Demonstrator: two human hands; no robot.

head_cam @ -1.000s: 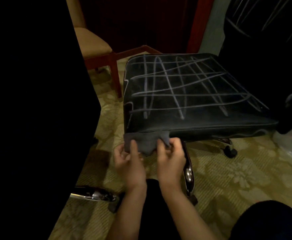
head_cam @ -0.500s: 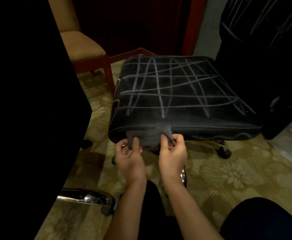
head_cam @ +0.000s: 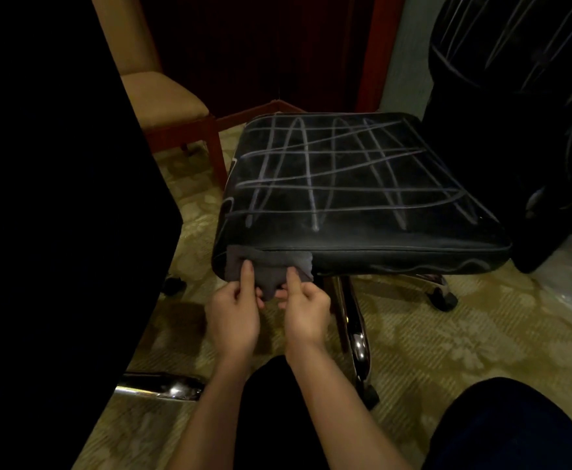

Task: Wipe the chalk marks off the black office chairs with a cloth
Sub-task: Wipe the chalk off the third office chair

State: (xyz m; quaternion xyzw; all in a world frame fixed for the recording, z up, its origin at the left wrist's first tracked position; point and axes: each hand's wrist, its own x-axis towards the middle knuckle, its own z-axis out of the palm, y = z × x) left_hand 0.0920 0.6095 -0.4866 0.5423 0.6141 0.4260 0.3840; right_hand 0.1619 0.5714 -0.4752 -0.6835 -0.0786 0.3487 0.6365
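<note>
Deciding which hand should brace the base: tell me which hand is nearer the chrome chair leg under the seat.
Right. The right hand sits just beside the chrome chair leg; the left hand is farther over, beyond the right.

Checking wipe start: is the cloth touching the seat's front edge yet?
Touching. Head view: the grey cloth, pinched by left hand and right hand, lies against the front edge of the chalk-marked seat.

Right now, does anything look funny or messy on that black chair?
Yes. The black chair seat is covered in pale chalk marks, criss-crossing lines all over its top. Both hands, left hand and right hand, hold a grey cloth at the seat's front edge.
</note>
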